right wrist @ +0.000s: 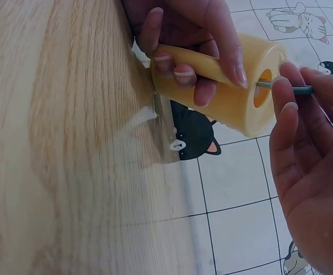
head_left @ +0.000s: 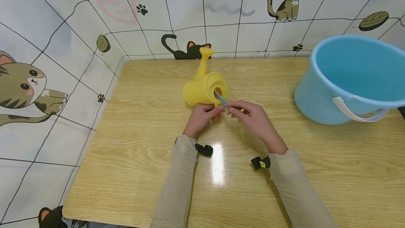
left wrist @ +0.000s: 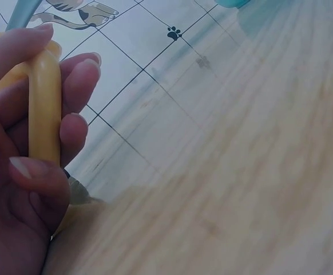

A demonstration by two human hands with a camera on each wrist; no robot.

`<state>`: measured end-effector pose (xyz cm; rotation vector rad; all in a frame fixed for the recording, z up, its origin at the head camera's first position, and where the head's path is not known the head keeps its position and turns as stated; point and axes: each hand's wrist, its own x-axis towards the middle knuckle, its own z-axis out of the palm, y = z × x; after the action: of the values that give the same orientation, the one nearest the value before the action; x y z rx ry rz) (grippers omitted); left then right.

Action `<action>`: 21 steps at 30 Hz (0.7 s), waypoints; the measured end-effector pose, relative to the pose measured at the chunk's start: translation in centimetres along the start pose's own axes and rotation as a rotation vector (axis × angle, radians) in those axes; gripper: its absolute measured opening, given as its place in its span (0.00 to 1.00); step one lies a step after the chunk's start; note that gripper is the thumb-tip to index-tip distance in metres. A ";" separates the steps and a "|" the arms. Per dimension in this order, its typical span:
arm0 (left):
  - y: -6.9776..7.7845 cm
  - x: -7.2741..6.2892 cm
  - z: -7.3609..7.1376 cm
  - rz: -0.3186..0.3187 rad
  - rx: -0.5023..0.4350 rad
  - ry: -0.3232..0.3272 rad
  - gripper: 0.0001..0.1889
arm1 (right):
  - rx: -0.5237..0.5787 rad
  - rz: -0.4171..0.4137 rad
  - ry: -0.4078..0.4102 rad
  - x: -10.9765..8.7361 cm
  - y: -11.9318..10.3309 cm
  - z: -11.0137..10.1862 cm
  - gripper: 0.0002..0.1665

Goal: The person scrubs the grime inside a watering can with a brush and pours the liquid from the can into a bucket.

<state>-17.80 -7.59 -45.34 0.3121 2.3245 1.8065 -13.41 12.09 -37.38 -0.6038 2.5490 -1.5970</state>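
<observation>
A yellow watering can (head_left: 197, 93) lies tipped on the table, its spout pointing to the back wall and its round opening turned toward the right hand. The left hand (head_left: 202, 118) grips the can's handle (left wrist: 44, 109), fingers curled around it. Between thumb and fingers, the right hand (head_left: 253, 118) pinches a thin blue-green stick (right wrist: 302, 90). Its other end goes through the opening and is hidden inside the can, so its kind does not show. In the left wrist view, the left thumb lies over the handle's top, near the blue-green stick (left wrist: 22, 12).
A large light-blue bucket (head_left: 319, 94) with a white handle stands on the right of the wooden table (head_left: 133, 150). Cat-printed wall covering (head_left: 202, 13) rises behind the table and along its left side. A black strap device (head_left: 205, 150) sits at the left wrist.
</observation>
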 end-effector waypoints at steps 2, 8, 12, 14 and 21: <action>0.7 -0.3 0.0 0.006 -0.002 -0.003 0.22 | -0.003 -0.001 -0.003 0.0 0.1 0.0 0.15; -1.1 0.4 0.4 0.030 -0.028 0.030 0.23 | 0.008 0.026 0.011 0.0 0.2 0.2 0.17; -1.8 0.7 0.4 0.025 -0.028 0.030 0.24 | 0.006 0.042 0.026 0.0 0.1 0.2 0.17; -1.4 0.6 0.3 0.023 -0.030 0.020 0.23 | 0.005 0.031 0.035 0.0 0.0 0.2 0.16; 0.7 -0.3 -0.1 0.051 -0.018 -0.018 0.21 | 0.017 -0.016 0.036 0.2 0.3 0.2 0.15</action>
<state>-17.53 -7.55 -44.66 0.3866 2.3070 1.8386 -13.66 11.91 -37.70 -0.6015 2.5595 -1.6475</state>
